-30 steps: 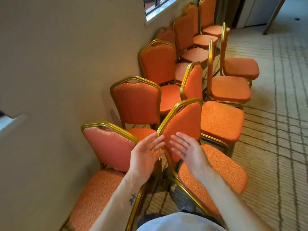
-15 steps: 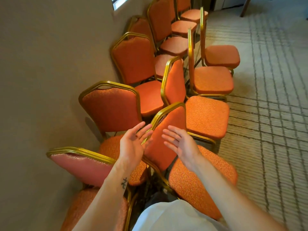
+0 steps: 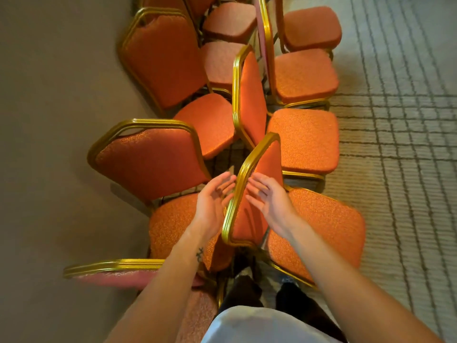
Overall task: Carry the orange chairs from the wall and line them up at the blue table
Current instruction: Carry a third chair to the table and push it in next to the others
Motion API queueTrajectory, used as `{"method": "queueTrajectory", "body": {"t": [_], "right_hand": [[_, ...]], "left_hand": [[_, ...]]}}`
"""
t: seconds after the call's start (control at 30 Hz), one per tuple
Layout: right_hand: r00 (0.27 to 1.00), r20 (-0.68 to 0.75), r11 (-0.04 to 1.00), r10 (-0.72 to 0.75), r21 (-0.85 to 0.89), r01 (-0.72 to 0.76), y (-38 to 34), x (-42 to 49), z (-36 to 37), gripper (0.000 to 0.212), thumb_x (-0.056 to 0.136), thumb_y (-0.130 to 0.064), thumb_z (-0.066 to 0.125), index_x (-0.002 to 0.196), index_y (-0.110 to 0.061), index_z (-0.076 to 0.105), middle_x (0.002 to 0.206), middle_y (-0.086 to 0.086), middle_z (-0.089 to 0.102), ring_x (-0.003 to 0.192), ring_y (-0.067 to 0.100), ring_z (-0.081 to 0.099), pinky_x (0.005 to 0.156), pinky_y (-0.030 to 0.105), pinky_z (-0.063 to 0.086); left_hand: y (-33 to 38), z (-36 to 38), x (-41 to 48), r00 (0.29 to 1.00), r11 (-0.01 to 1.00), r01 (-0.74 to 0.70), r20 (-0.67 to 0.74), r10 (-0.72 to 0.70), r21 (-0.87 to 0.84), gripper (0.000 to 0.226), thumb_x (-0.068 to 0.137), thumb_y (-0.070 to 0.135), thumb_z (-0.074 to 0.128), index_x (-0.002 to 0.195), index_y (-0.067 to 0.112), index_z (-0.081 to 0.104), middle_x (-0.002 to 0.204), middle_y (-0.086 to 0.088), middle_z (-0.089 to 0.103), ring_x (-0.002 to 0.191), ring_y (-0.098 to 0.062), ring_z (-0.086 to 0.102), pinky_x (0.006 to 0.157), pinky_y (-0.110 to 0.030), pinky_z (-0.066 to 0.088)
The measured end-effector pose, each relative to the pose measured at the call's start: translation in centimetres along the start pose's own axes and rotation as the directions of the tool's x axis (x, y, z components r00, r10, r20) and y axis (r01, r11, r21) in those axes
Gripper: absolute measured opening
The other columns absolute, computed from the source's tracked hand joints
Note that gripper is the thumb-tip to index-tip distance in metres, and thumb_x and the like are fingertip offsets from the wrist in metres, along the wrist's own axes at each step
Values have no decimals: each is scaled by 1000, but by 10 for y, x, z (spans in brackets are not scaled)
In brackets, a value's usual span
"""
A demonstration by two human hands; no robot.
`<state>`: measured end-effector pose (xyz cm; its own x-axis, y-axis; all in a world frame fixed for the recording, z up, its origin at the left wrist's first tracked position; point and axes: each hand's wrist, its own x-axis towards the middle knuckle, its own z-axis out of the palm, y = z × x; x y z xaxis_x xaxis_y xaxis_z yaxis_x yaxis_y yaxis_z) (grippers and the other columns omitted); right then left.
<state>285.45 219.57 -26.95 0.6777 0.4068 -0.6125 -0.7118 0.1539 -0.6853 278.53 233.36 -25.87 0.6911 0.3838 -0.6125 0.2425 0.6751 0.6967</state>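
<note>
Several orange chairs with gold frames stand crowded along the beige wall. The nearest one [image 3: 319, 224] faces right, its backrest [image 3: 249, 206] edge-on below me. My left hand [image 3: 214, 203] hovers open on the left side of that backrest, palm toward it. My right hand [image 3: 268, 199] is open on the right side, fingers spread near the orange padding. Neither hand grips the gold frame. Another chair [image 3: 153, 159] stands just left, against the wall. The blue table is out of view.
The beige wall [image 3: 49, 120] runs down the left. More chairs [image 3: 304, 75] are packed in two rows ahead. Patterned carpet [image 3: 400, 157] lies to the right. My feet [image 3: 249, 285] stand behind the nearest chair, with a pink-backed chair [image 3: 116, 273] at my lower left.
I have stepped closer and tilted my view down. Both hands came nearer to the nearest chair's backrest, one on each side, still open.
</note>
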Motion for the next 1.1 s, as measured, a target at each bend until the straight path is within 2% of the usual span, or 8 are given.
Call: {"method": "queueTrajectory", "body": {"t": [0.2,0.3,0.47,0.67,0.77,0.87,1.03,1.1], "right_hand": [[998,-55,999,21,39,-18,20,12,12,40,106,-33,47,140,-13,54,138,9,60,125,17,58,109,44,47],[996,-91,997,-2,82,9,23,21,9,33,106,-33,47,130,-17,61,135,5,62,124,13,57,102,38,50],[995,-88,983,51,178,-35,26,29,7,43,103,-34,51,138,-11,57,137,11,62,129,21,57,108,44,48],[989,-126,968,71,249,-38,22,13,0,24,101,-23,52,112,-10,69,113,7,69,103,16,63,75,28,48],[985,-172,982,32,190,1,15,0,-14,21,101,-25,53,107,-15,71,107,3,71,96,13,63,74,27,44],[972,-233,983,-37,167,77,9,-12,-33,28,100,-26,54,117,-12,69,104,5,70,95,15,62,80,30,43],[941,-317,963,-116,196,185,-12,-43,-69,21,97,-16,53,113,-15,66,92,0,68,76,8,59,65,25,41],[922,-356,958,-151,179,226,-19,-56,-88,21,90,-23,60,109,-18,67,91,-1,68,76,7,58,63,26,37]], "left_hand": [[-2,-7,31,998,979,-15,63,2,203,39,103,24,51,134,3,62,133,-12,67,124,-24,63,95,-35,49],[-4,-6,45,995,963,-33,96,7,268,39,104,26,49,133,6,63,135,-11,66,128,-26,61,103,-41,45],[3,-1,43,994,959,-1,103,-30,282,38,103,27,51,133,9,65,133,-10,68,126,-26,62,102,-40,45],[0,5,31,987,932,-20,156,-39,363,37,104,33,49,130,15,67,128,-2,71,122,-21,65,105,-43,47],[-6,18,23,973,916,-48,227,-48,399,35,105,33,48,131,17,65,128,-1,71,120,-19,67,104,-43,48],[-14,38,13,953,902,-86,299,-50,423,34,106,30,46,132,15,64,132,-6,68,121,-23,67,105,-43,50],[-28,83,-4,900,865,-175,433,-53,469,37,108,21,43,131,-1,61,127,-18,70,119,-30,67,86,-23,56],[-32,104,-10,855,834,-207,508,-99,511,36,108,21,43,132,0,61,124,-17,71,114,-29,70,90,-30,57]]}}
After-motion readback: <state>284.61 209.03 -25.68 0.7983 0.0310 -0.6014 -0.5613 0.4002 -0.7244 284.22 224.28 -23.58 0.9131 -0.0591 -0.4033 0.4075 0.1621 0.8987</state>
